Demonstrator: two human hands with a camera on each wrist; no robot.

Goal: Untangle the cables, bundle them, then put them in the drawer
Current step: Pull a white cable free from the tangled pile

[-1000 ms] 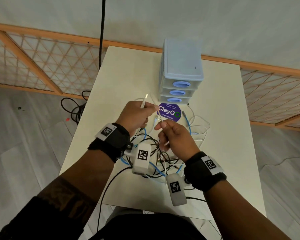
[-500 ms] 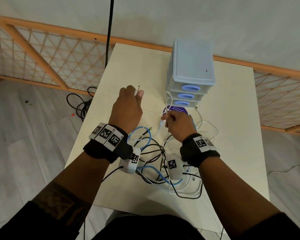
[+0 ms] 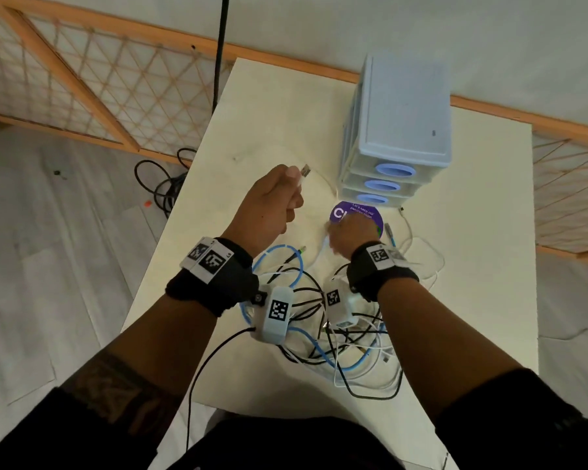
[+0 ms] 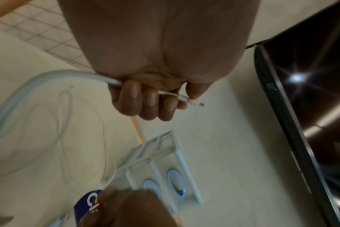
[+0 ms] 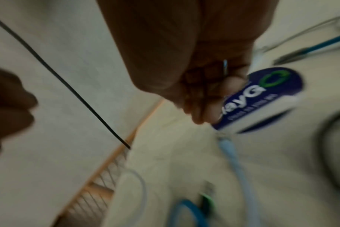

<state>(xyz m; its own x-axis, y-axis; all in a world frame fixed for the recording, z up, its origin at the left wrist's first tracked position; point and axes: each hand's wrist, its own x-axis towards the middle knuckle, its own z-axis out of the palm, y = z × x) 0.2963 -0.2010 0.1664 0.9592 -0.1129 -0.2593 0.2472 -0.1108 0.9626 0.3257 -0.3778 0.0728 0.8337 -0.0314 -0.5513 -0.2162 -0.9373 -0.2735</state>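
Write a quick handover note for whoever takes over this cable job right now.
Left hand: grips the white cable near its plug, lifted over the table.
Right hand: closed by the purple sticker; it seems to pinch the same cable, but the view is blurred.
Tangle of black, blue and white cables lies at the table's near edge.
Drawer unit: all three drawers shut.
Done: one white cable partly pulled free.
Left: finish untangling, bundle each cable, open a drawer, stow them.

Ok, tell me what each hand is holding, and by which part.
Left hand grips the white cable just behind its plug, which pokes out. Right hand pinches something thin, apparently the same cable farther along; blur leaves that uncertain.
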